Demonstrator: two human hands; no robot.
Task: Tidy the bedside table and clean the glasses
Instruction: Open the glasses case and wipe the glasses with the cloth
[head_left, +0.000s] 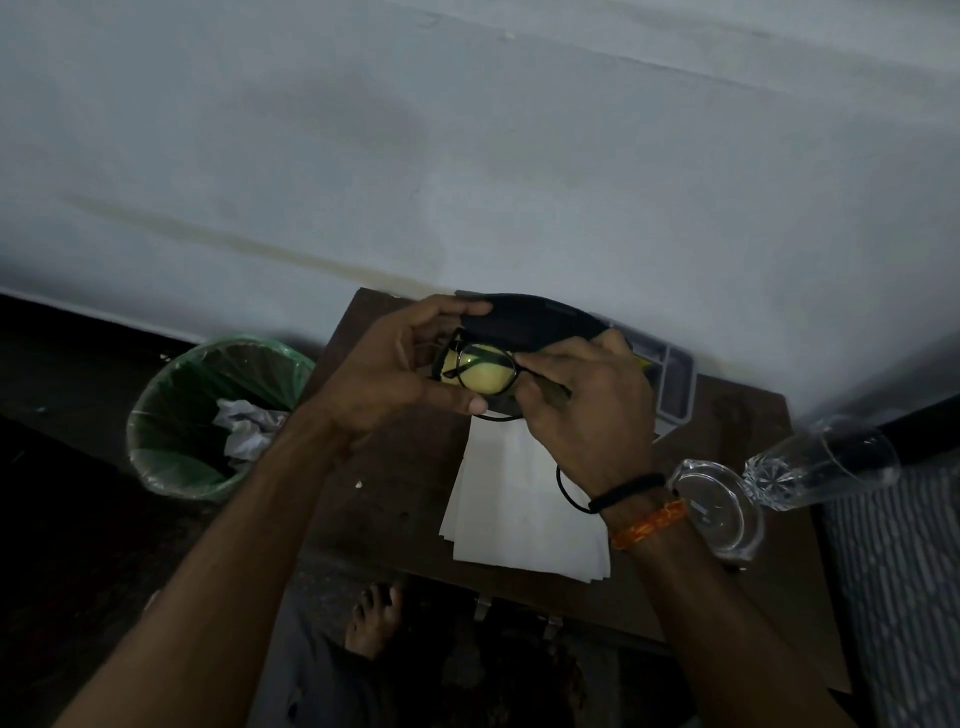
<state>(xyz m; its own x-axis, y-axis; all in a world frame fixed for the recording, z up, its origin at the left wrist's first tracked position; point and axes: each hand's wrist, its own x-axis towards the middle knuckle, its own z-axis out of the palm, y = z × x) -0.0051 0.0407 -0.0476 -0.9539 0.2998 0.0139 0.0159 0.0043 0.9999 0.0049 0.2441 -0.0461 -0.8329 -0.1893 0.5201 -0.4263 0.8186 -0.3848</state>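
Above the brown bedside table (395, 488) I hold black-framed glasses (511, 364) between both hands. My left hand (395, 374) grips the frame's left side, thumb under it. My right hand (587, 415) pinches the frame's right side and a temple arm. A yellow cloth (485, 376) shows through and behind one lens. A black glasses case (535, 325) lies just behind my fingers; whether my left fingertips touch it I cannot tell.
White paper sheets (519, 509) lie on the table under my hands. A grey tray (675, 384) stands at the back right. A clear glass (779, 478) stands near my right wrist. A green-lined bin (208, 415) with crumpled paper stands left of the table.
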